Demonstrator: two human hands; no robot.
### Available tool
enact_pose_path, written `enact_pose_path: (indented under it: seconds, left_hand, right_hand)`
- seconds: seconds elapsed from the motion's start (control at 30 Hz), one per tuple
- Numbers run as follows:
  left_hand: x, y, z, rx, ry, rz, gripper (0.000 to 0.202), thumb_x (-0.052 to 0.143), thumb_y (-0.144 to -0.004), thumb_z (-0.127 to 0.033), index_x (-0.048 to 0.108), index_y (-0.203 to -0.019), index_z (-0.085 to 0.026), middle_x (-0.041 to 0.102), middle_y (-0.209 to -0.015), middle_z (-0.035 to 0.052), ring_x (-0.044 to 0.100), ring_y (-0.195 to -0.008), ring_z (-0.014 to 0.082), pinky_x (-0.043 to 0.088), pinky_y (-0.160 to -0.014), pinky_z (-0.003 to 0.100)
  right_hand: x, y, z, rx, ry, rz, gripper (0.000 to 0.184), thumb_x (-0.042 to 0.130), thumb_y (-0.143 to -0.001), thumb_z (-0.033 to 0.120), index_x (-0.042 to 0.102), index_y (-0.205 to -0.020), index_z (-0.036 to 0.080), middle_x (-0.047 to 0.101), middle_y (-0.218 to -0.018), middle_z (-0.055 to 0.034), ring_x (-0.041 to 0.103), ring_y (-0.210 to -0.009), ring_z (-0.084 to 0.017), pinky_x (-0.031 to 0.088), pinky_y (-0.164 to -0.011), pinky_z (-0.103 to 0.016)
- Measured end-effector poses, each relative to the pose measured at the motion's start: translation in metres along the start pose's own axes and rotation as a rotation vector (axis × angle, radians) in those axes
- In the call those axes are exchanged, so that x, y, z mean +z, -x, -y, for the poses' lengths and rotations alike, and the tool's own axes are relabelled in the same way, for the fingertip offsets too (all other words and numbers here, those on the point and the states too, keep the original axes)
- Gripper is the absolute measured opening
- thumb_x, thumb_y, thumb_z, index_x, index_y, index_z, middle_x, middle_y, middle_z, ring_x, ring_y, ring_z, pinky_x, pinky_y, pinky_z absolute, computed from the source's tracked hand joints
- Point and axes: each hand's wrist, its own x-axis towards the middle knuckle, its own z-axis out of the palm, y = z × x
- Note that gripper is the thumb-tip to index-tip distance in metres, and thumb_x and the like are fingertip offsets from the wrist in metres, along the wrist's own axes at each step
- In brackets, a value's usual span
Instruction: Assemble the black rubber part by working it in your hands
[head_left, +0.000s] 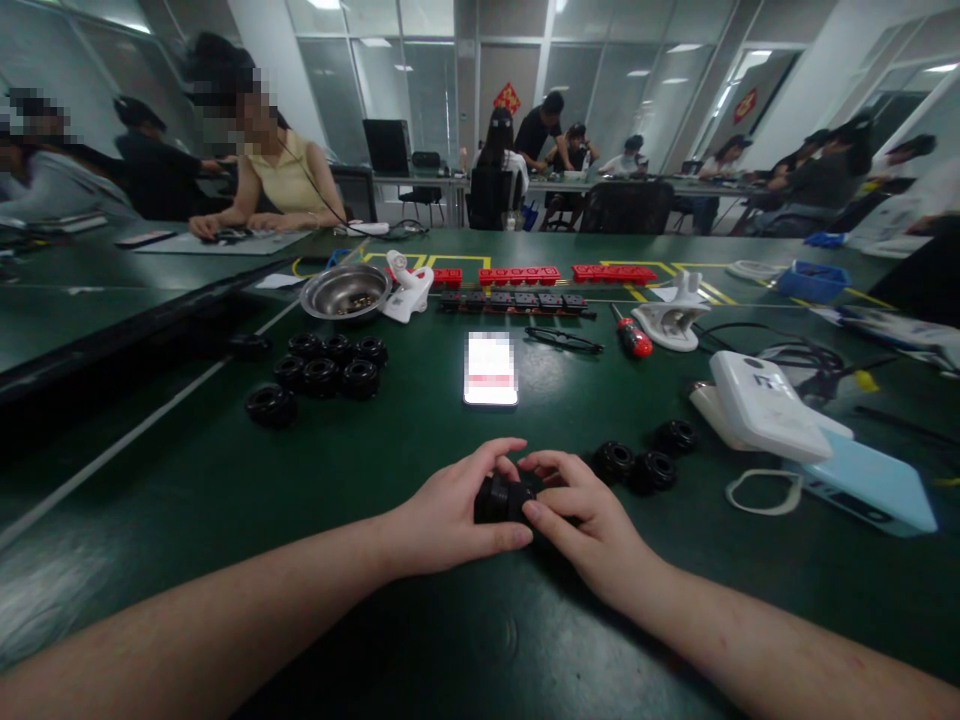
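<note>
While the left hand [457, 505] curls round a black part [495, 498] in the head view, the right hand [592, 510] pinches its other end, so both grips are closed on it. The part is well short of the far edge of the worktop [360, 620]. A phone [491, 390] lies past the hands. Three black rings [643, 475] sit near the right hand.

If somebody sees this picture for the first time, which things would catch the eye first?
Probably the phone, its bright screen standing out on the dark green table near the middle of the picture. Next come the left hand and right hand, nearer the viewer, together holding a small black part. Farther back, three red strips form a row across the table.
</note>
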Motion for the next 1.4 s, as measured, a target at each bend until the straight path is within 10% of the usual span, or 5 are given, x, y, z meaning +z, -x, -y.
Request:
enact_pose_path:
  seconds: [0.2, 0.67, 0.93, 1.4]
  left_hand:
    - [-0.0026, -0.0020, 0.0014, -0.020, 0.075, -0.006, 0.044, 0.032, -0.087, -0.042, 0.033, -0.125, -0.020, 0.058, -0.092, 0.0036, 0.054, -0.085, 0.0177, 0.040, -0.079, 0.033]
    - [0.0021, -0.0015, 0.0007, -0.009, -0.024, -0.028, 0.066, 0.064, -0.068, -0.030, 0.029, -0.124, -0.024, 0.050, -0.104, 0.0029, 0.050, -0.097, 0.0181, 0.038, -0.087, 0.033]
    - [-0.0024, -0.0010, 0.0011, -0.013, 0.062, -0.007, 0.045, 0.030, -0.087, -0.043, 0.032, -0.126, -0.020, 0.057, -0.097, 0.0046, 0.053, -0.090, 0.0184, 0.039, -0.082, 0.034]
    - [0.0027, -0.0010, 0.0019, -0.006, -0.018, -0.034, 0.064, 0.063, -0.069, -0.032, 0.031, -0.124, -0.025, 0.051, -0.104, 0.0029, 0.051, -0.096, 0.0187, 0.040, -0.086, 0.034]
  right_hand:
    - [-0.0003, 0.0001, 0.0016, -0.047, 0.002, 0.008, 0.006, 0.063, -0.072, 0.024, 0.065, -0.069, 0.019, 0.049, -0.109, -0.0071, 0.046, -0.102, -0.023, 0.039, -0.086, -0.040]
    - [0.0009, -0.0005, -0.0007, 0.017, -0.029, 0.002, 0.030, 0.046, -0.084, 0.029, 0.063, -0.062, 0.018, 0.051, -0.102, -0.0064, 0.048, -0.098, -0.021, 0.039, -0.085, -0.041]
    - [0.0008, 0.0004, 0.0002, -0.025, -0.007, 0.015, 0.005, 0.062, -0.072, 0.023, 0.065, -0.070, 0.020, 0.049, -0.107, -0.0054, 0.047, -0.100, -0.022, 0.039, -0.085, -0.040]
    - [-0.0002, -0.0021, 0.0002, 0.022, -0.050, 0.021, 0.031, 0.044, -0.086, 0.031, 0.064, -0.066, 0.019, 0.051, -0.102, -0.0060, 0.049, -0.097, -0.021, 0.039, -0.085, -0.039]
